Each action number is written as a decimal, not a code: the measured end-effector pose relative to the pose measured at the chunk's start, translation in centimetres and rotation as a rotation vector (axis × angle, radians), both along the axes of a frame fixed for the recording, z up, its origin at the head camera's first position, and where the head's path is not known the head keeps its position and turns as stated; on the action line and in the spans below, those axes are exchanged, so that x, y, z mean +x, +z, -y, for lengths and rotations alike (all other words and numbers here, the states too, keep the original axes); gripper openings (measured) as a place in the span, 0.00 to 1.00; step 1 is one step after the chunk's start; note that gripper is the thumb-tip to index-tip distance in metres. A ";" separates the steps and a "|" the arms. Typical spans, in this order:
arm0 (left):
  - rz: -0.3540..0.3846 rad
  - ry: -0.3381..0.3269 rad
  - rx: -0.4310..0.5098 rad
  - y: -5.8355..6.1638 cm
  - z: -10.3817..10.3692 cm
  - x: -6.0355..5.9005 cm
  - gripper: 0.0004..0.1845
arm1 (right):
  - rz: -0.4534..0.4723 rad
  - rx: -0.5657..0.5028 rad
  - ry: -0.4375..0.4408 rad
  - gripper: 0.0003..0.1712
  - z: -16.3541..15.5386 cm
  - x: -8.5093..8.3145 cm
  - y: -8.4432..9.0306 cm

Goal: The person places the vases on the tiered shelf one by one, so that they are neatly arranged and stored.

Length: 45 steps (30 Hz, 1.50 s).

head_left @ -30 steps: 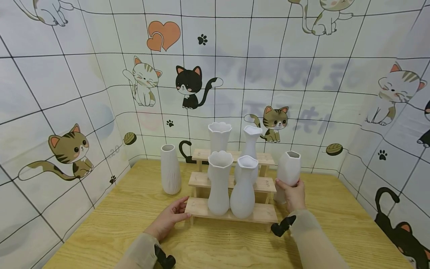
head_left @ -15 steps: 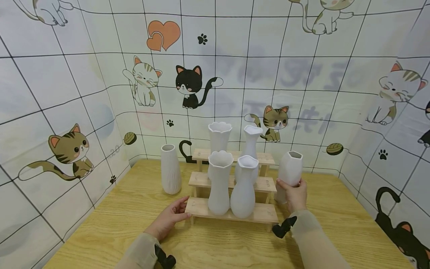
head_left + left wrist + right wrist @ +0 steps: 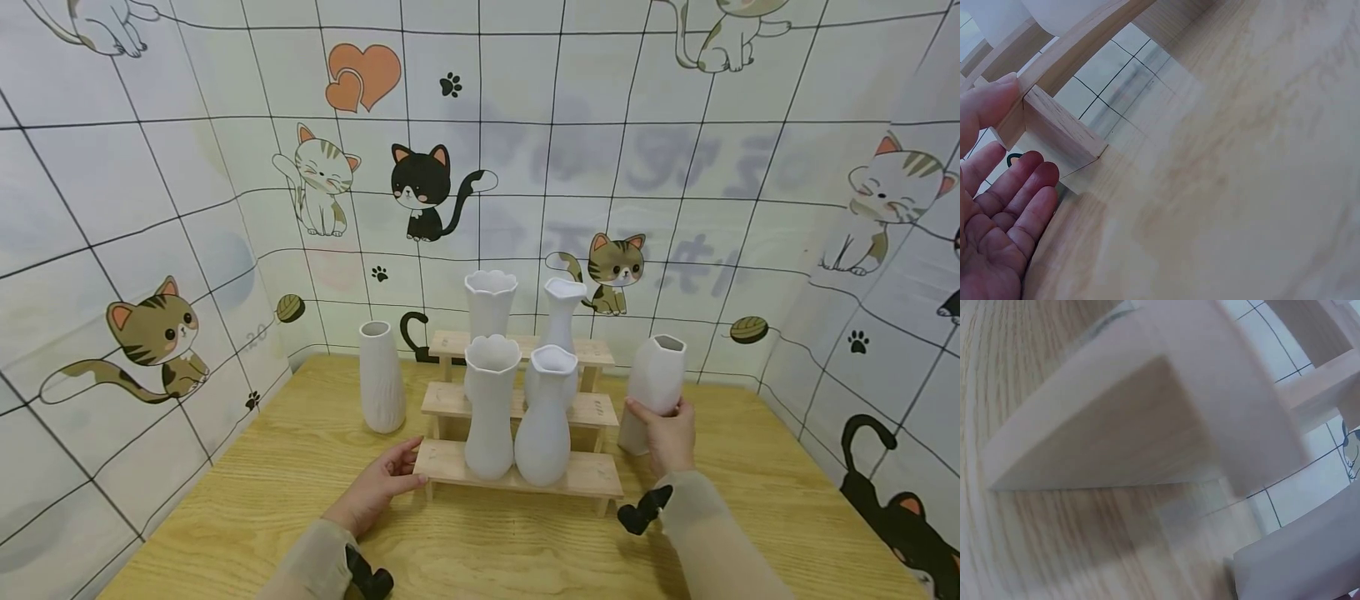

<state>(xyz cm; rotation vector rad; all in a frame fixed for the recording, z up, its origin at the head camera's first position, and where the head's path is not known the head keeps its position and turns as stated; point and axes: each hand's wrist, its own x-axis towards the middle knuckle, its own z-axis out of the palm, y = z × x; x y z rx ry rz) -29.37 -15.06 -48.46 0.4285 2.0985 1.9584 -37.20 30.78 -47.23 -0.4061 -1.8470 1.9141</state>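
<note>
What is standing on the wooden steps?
Four white ceramic vases stand on the three-step wooden shelf: two in front, two behind. The front ones hide where the back ones rest.

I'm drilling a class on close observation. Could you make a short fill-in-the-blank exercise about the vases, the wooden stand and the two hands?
1. The right hand grips a white vase to the ____ of the wooden stepped stand.
2. The left hand touches the stand's ____ step.
3. ____ vases stand on the stand.
4. A ribbed vase stands alone on the ____.

Missing words: right; lowest; four; table
</note>
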 end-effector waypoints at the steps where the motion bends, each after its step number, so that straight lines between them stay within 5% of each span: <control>1: 0.000 -0.001 0.001 0.0 0.0 0.0 0.36 | 0.009 0.000 0.008 0.60 0.2 0.5 0.7; 11: 0.002 0.000 0.002 0.3 -0.1 0.3 0.37 | 0.060 0.015 0.036 0.52 2.0 4.9 7.6; 24: -0.006 -0.001 0.002 0.2 -0.1 0.3 0.37 | 0.114 0.054 0.118 0.55 0.9 5.5 10.7; 45: -0.003 -0.010 0.000 0.1 0.0 0.1 0.37 | 0.115 0.102 0.205 0.58 0.7 6.0 19.2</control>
